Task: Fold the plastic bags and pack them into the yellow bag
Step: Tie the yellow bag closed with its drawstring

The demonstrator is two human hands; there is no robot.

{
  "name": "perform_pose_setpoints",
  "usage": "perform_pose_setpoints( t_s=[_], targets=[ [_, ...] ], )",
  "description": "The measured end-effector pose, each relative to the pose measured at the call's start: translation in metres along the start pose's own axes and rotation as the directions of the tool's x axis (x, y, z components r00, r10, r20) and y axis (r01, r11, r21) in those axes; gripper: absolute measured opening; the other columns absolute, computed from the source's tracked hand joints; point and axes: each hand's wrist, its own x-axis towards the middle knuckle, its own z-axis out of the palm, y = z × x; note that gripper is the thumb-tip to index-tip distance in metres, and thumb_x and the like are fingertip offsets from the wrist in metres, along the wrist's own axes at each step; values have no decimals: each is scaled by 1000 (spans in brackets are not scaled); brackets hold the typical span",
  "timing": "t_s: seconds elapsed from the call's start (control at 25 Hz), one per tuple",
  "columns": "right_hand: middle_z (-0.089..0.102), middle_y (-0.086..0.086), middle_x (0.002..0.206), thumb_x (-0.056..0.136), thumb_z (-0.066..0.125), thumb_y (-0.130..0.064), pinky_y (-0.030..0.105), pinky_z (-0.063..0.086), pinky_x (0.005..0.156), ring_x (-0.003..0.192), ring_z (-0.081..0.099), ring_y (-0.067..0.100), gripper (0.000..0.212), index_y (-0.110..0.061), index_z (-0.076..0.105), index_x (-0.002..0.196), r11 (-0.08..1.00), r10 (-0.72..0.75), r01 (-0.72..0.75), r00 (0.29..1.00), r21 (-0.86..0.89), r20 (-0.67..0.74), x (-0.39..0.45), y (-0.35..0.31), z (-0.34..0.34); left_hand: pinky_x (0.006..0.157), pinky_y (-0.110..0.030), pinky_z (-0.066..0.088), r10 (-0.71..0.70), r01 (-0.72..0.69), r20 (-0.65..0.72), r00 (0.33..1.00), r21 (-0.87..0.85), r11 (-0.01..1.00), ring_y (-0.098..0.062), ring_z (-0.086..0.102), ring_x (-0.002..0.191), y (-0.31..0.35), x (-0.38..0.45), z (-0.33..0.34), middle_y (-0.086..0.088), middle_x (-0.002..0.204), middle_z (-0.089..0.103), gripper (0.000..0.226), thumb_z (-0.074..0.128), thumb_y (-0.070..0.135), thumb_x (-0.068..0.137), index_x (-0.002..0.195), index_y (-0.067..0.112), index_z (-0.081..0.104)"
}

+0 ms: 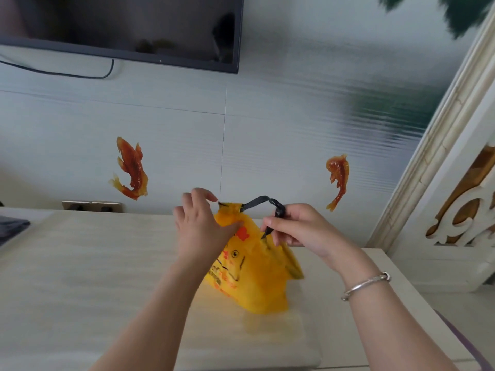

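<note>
Between the hands, a yellow bag point(254, 274) stands upright on the pale desk point(80, 277). The left hand point(199, 223) holds its gathered neck; the right hand point(297, 227) pinches the black drawstring point(261, 200) looping above it. A silver bangle point(365, 286) circles the right wrist.

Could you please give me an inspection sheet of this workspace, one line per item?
Surface: pale wood-grain table.
Job's things: yellow bag standing, black drawstring looped at its top; no other plastic bags seen.
Clutter: dark object at far left edge.
Grips: left hand pinches the bag's neck; right hand holds the drawstring.
Cables: black cable under the TV.
Surroundings: fish stickers on wall, wall socket.
</note>
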Motion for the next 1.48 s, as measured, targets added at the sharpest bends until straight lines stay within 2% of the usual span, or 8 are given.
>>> perform_pose_setpoints(
  t_s=[0.08,0.16,0.32,0.48,0.64,1.16,1.32,1.48],
  targets=[
    [61,4,60,98,50,-24,16,39,58,46,42,2,29,-7,73,91,999,-37,37,999,-9,0,4,-3,9,65,-26,39,-36,43,43,998,-182,982,-18,48,82,10,-7,-3,5,92,50,40,80,27,71,94,18,49],
    [55,3,55,99,49,-30,14,35,52,44,40,2,33,-12,75,87,995,-86,82,994,-64,-72,8,-1,18,60,-16,44,-20,144,325,945,-362,921,-10,55,79,18,-16,-9,8,93,59,20,70,17,81,97,21,60],
    [39,-12,46,97,52,-28,23,32,55,46,36,6,32,-13,71,77,984,-175,162,965,-80,-197,14,0,25,85,-26,48,51,323,614,787,-482,815,-10,56,100,20,-25,-16,9,107,57,30,70,24,81,103,42,61],
    [43,3,50,99,48,-15,21,37,53,50,40,11,25,1,65,90,975,-195,205,975,89,-105,13,-8,30,103,-43,37,14,179,476,879,-357,917,-18,42,116,12,-28,5,14,108,48,24,71,60,63,82,48,64],
    [57,10,55,100,46,-17,13,41,55,50,49,6,31,-2,65,82,978,-162,166,986,125,-37,10,-12,30,106,-45,26,-5,54,311,950,-149,987,-20,39,109,11,-30,20,12,91,42,22,48,45,93,74,38,56],
    [69,9,62,96,47,-11,23,37,64,59,45,13,25,-8,63,77,851,58,231,852,472,-521,29,-2,26,115,-51,-12,151,-149,436,887,-39,988,-8,28,108,-9,-25,11,17,103,41,31,42,33,97,87,23,69],
    [58,-1,63,91,62,-32,19,34,56,51,43,5,21,-13,65,83,973,96,-44,970,225,-225,23,1,31,116,-53,-6,95,-136,485,869,49,990,-12,32,111,-14,-24,5,12,104,43,33,39,31,99,86,26,69],
    [58,-9,58,88,65,-37,22,38,63,50,48,-1,25,-13,72,85,992,65,-39,974,123,-217,22,6,38,115,-56,0,56,-101,497,866,64,993,-14,34,109,-13,-20,4,8,103,44,36,36,33,100,88,24,68]
  ],
)
